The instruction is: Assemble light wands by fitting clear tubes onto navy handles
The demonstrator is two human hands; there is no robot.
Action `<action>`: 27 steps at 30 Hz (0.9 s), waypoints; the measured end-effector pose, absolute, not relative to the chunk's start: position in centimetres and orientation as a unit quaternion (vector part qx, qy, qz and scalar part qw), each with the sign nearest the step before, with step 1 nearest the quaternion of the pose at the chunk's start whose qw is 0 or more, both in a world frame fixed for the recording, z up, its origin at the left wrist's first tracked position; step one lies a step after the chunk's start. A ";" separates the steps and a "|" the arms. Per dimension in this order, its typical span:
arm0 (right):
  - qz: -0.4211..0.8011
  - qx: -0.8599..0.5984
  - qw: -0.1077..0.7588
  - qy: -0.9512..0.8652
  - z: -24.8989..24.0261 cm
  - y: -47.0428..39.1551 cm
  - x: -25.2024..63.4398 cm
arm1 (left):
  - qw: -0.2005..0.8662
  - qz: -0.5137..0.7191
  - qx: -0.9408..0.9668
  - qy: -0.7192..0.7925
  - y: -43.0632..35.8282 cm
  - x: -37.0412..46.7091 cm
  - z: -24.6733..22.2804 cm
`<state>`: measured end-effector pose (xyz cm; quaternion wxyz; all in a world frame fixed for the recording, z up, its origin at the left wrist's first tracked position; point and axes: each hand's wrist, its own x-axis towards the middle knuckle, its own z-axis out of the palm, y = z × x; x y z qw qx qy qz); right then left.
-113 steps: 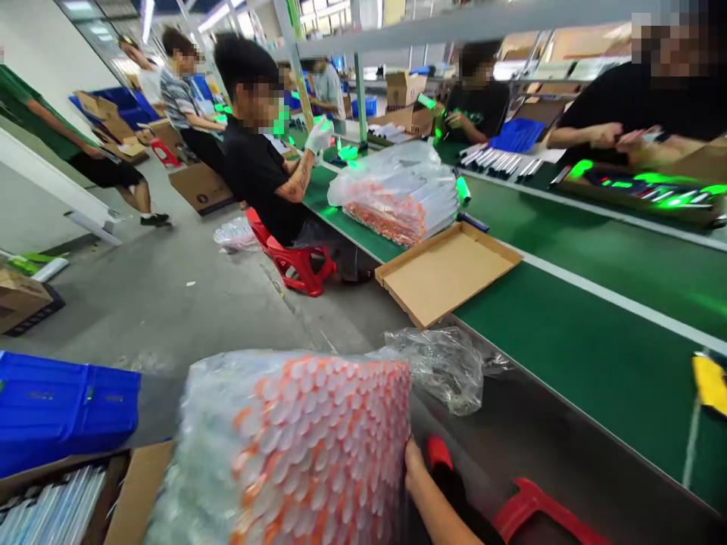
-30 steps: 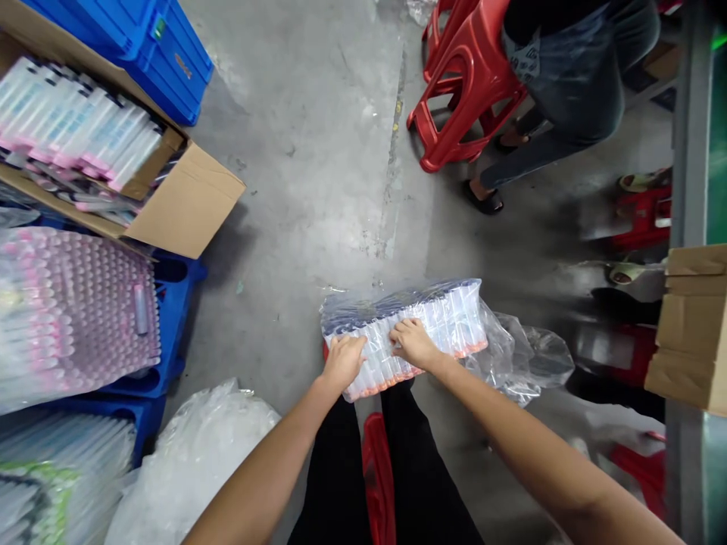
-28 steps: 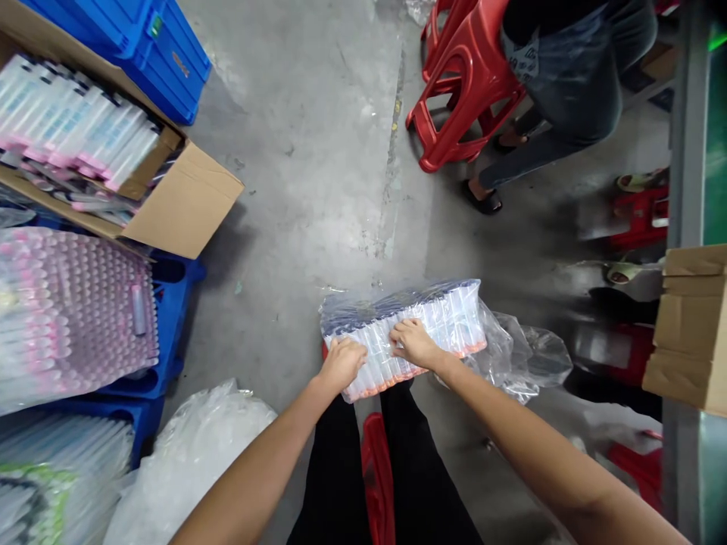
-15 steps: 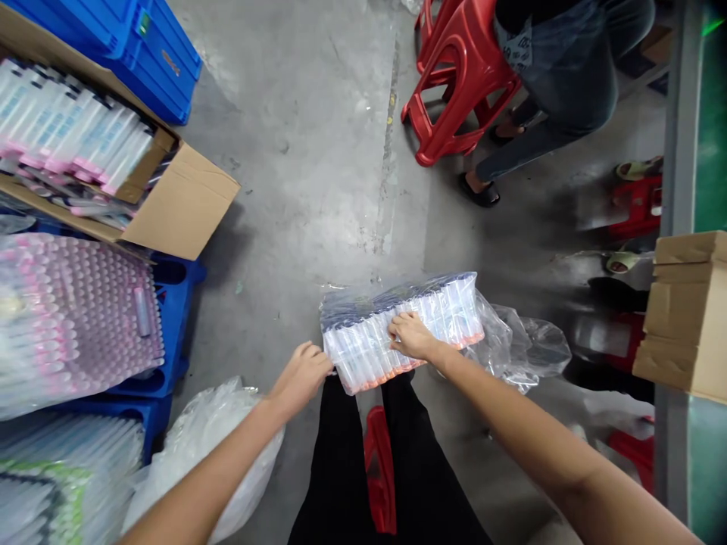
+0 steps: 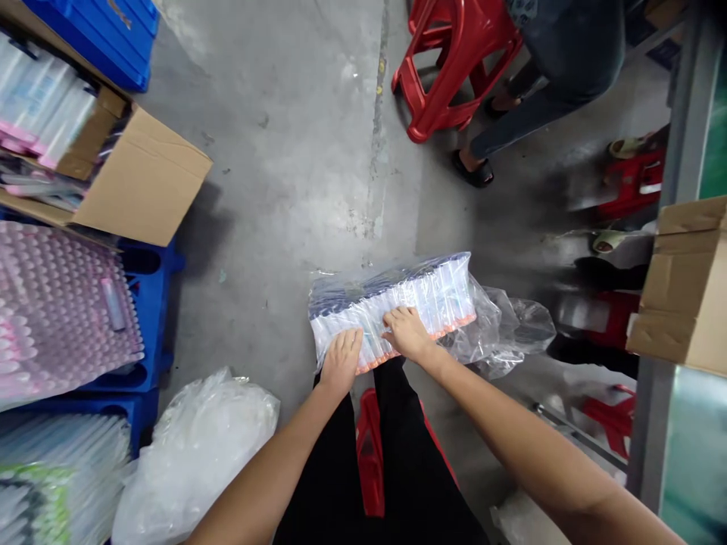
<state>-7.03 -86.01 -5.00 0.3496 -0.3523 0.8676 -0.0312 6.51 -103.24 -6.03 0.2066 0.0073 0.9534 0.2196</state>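
A clear plastic bag of tubes [image 5: 448,295] lies across my knees, tilted. The translucent tubes stand packed in rows, with dark blue ends on the far side and orange ends nearest me. My left hand [image 5: 341,357] rests on the left part of the bag, its fingers stretched flat over the film. Near the middle, my right hand [image 5: 406,329] has its fingers bent against the bag, thumb tucked close to them. Its palm side is hidden. Loose film [image 5: 511,329] spreads out from the bag's right end.
At left are a cardboard box [image 5: 148,174] of pink-ended tubes, a blue pallet [image 5: 151,303] with bagged tubes, and a white plastic bundle [image 5: 198,454]. A red stool [image 5: 454,68] and a seated person's legs are ahead right. Another carton [image 5: 675,280] sits on the right bench.
My left hand has moved right, from the bag's left corner onto its front face. My right hand stays on the bag. The whole view has shifted slightly.
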 end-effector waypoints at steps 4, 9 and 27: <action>-0.010 -0.350 0.381 0.856 -5.1 -86.1 -7.3 | 0.210 0.229 -0.023 0.950 -103.5 3.8 -5.9; 0.004 -0.363 0.412 0.836 -5.2 -86.7 -8.3 | 0.193 0.239 -0.037 0.951 -103.5 -3.7 -6.3; -0.070 -0.275 0.371 0.884 -0.3 -85.4 -4.1 | 0.256 0.231 -0.010 0.939 -101.4 -7.6 -9.2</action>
